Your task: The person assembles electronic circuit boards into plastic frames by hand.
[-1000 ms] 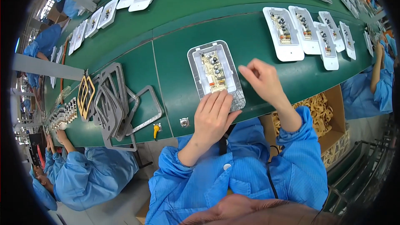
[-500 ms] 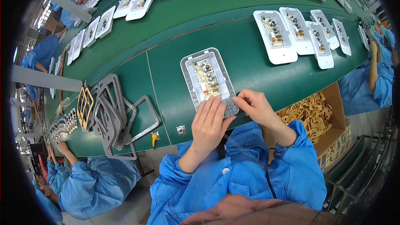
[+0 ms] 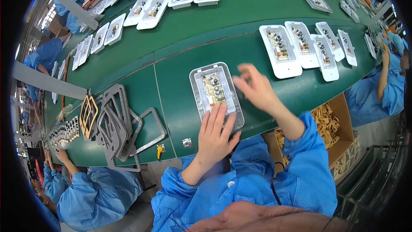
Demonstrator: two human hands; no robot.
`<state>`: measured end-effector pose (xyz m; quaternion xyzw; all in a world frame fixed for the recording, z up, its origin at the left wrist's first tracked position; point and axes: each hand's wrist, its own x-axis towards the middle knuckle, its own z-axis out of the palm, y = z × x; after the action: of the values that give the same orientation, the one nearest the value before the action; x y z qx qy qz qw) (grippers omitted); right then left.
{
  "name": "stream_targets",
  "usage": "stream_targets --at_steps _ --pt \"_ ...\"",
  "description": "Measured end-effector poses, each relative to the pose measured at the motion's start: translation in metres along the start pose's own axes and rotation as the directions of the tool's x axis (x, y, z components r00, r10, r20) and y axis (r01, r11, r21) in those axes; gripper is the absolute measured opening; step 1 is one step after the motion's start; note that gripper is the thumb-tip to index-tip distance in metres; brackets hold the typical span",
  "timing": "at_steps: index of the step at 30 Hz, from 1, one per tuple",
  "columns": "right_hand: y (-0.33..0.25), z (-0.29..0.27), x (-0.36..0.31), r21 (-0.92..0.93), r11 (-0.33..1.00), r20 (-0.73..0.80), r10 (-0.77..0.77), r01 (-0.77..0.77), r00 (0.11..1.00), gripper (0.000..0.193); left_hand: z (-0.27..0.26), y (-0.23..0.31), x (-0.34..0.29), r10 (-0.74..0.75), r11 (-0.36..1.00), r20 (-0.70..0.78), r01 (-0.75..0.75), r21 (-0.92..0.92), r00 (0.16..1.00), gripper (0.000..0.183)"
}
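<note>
A white plastic housing lies open side up on the green bench in front of me. A dark grey foam gasket lines its rim, and a populated circuit board sits inside. My left hand rests on the housing's near end with its fingers spread, hiding part of that end. Beside the right edge of the housing, my right hand is raised with fingers apart and nothing visible in it. Its fingertips are blurred by motion.
Left of me lie a pile of grey gaskets, some yellow frames, a yellow-tipped piece and a small metal part. Several white housings stand at right; more line the conveyor. A carton of tan scraps is below right.
My right hand has left the housing's near right corner and moved up along its right side. My left fingers have spread slightly, still at the near end.
</note>
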<state>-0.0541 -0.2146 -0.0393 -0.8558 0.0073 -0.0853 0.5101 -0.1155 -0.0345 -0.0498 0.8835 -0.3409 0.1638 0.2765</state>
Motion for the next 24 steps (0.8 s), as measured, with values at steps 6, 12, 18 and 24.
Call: stream_targets --at_steps 6,12,18,24 --pt "0.007 0.016 0.079 0.140 0.930 0.361 0.271 -0.339 0.892 0.029 0.004 -0.012 0.011 0.171 0.969 0.292 -0.214 0.123 0.941 0.052" --pt "0.016 0.025 0.072 0.087 0.996 0.225 -0.018 -0.002 0.974 0.031 -0.006 -0.016 0.011 0.227 0.953 0.351 -0.282 0.114 0.908 0.048" --pt "-0.015 -0.043 0.093 0.047 0.991 0.065 0.122 -0.125 0.990 0.026 -0.020 -0.024 0.004 0.104 0.994 0.236 -0.107 -0.001 0.966 0.060" --pt "0.074 -0.190 0.190 0.023 0.977 -0.492 0.196 -0.213 0.848 0.032 -0.026 -0.050 -0.009 -0.119 0.992 0.313 0.127 -0.005 0.942 0.058"
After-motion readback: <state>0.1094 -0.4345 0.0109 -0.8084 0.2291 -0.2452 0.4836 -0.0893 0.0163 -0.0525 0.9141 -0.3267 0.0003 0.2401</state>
